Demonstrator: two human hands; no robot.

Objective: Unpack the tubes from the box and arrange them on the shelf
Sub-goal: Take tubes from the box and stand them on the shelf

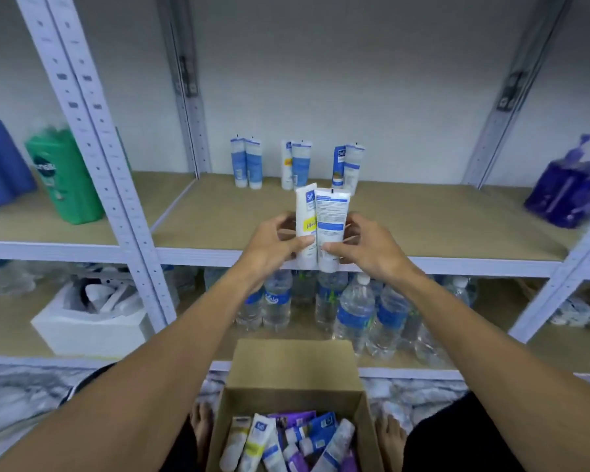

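Note:
My left hand (pixel 276 240) grips a white tube with a yellow label (pixel 305 216). Beside it, my right hand (pixel 363 245) grips a white tube with a blue label (pixel 331 216). Both tubes stand upright, caps down, side by side and touching, above the front edge of the middle shelf (pixel 423 219). At the back of that shelf stand three pairs of white and blue tubes (pixel 298 166). Below my arms an open cardboard box (pixel 293 366) holds several more tubes (pixel 286 441), white, blue and purple.
A green bottle (pixel 62 175) and a blue bottle (pixel 0 161) stand on the left shelf bay. A purple refill pack (pixel 573 189) sits at the right. Water bottles (pixel 351 308) crowd the lower shelf, with a white foam box (pixel 89 325) at its left. Grey uprights (pixel 92 131) frame the bays.

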